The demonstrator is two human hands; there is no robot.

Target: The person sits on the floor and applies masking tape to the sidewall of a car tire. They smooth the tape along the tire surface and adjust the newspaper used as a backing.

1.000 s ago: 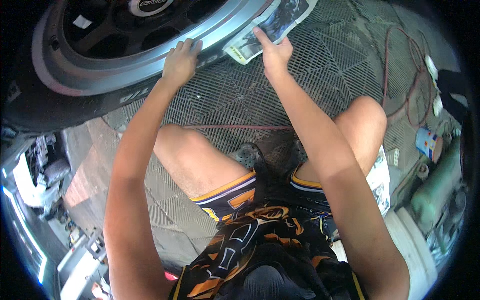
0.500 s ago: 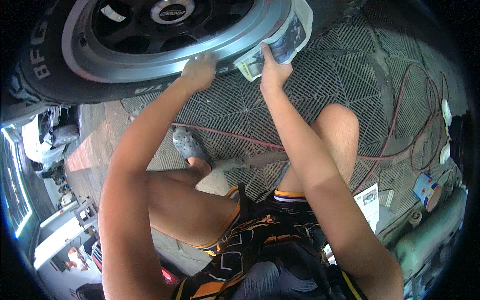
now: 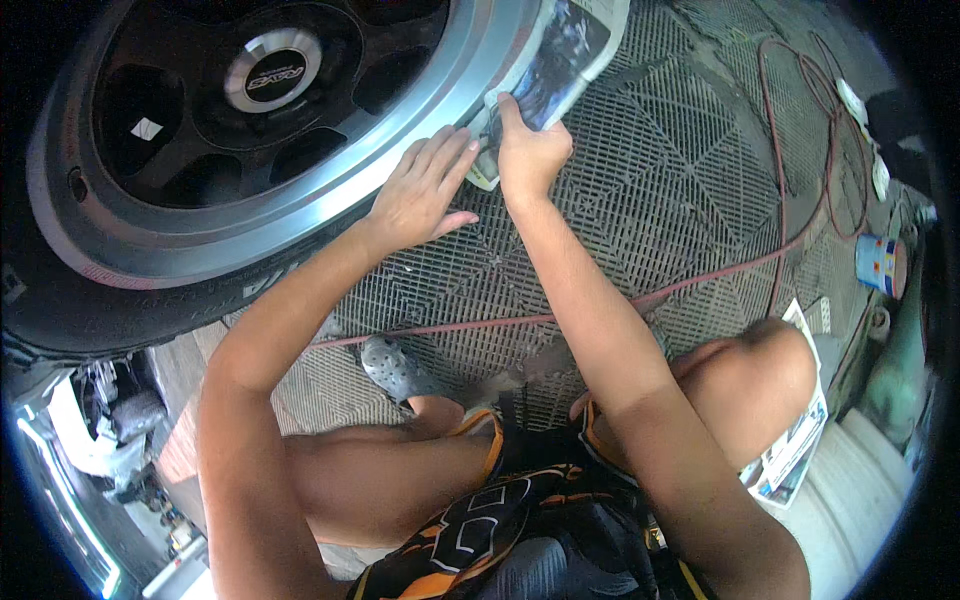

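Note:
A large wheel fills the upper left, with a dark-spoked centre, a silver rim (image 3: 225, 232) and a black tyre (image 3: 130, 318). Along its right side lies a sheet of newspaper (image 3: 570, 60), following the edge where rim meets tyre. My right hand (image 3: 532, 160) pinches the paper's lower part, thumb on top; its other fingers are partly hidden. Fingers outstretched and thumb apart, my left hand (image 3: 418, 200) lies flat against the rim's lower right edge. Its fingertips reach close to the paper's near corner; whether they touch it I cannot tell.
Grey grid mats (image 3: 660, 190) cover the floor. A red hose (image 3: 700, 277) crosses them and coils at the right. Beyond my knee are a blue paint can (image 3: 880, 265), a green cylinder (image 3: 900, 370) and printed sheets (image 3: 792, 465). My grey clog (image 3: 392, 368) rests near the hose.
The view has shifted, so the wheel sits lower and further left. My left hand has gone from curled to flat and moved closer to my right hand, which still holds the newspaper.

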